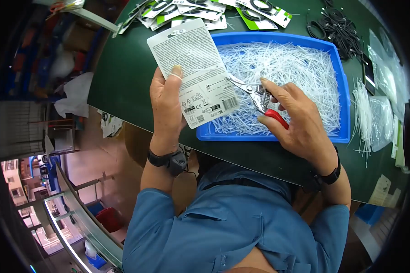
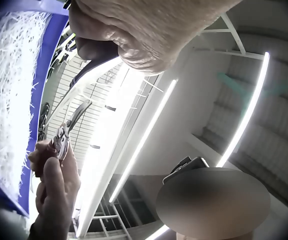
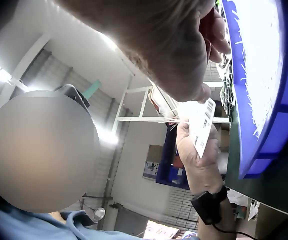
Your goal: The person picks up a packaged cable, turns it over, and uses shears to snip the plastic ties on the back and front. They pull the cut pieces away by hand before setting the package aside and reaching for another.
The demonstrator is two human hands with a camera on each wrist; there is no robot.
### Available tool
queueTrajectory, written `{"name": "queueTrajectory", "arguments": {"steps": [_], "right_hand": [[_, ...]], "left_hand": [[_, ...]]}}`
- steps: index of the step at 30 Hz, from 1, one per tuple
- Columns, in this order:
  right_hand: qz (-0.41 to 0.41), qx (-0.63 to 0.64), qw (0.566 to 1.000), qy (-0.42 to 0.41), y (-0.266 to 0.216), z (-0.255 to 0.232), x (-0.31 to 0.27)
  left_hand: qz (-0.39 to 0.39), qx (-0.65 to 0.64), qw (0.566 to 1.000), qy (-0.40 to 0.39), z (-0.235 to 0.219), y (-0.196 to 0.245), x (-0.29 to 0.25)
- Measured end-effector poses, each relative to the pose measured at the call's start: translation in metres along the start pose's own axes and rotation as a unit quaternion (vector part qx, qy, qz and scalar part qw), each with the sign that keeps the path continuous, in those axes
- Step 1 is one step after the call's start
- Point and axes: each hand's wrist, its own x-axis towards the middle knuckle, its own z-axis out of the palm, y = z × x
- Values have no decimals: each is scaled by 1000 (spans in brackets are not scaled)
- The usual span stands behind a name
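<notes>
My left hand (image 1: 166, 107) holds a white printed card (image 1: 193, 63) upright, with the thumb over its face and a thin white strip beside the thumb. Small text, symbols and a barcode cover the side facing me. In my right hand (image 1: 303, 116) is a pair of spring-loaded cutters (image 1: 255, 93) with red handles, gripped between thumb and fingers. Their metal tips point left, right at the card's edge in the head view. The left wrist view shows the cutters (image 2: 66, 132) from below; the card (image 3: 202, 125) appears edge-on in the right wrist view.
A blue tray (image 1: 346, 109) full of thin white plastic strips (image 1: 300, 68) lies under the hands on a green table (image 1: 118, 95). Carded black cables (image 1: 200, 9) are piled behind. Loose black cables (image 1: 335, 29), a phone (image 1: 368, 70), white ties (image 1: 362, 113) and clear bags (image 1: 381, 123) lie right.
</notes>
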Motion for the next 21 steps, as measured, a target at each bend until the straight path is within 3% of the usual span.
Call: {"name": "queueTrajectory", "arguments": {"steps": [7,21], "right_hand": [[-45,-97,991,76,4,-1,-10],[-53,-132,983,115,9,4,-20]], "left_hand": [[-5,11,999,-39,23,-16,-15],[22,36,997,-64,35,-27,-20]]}}
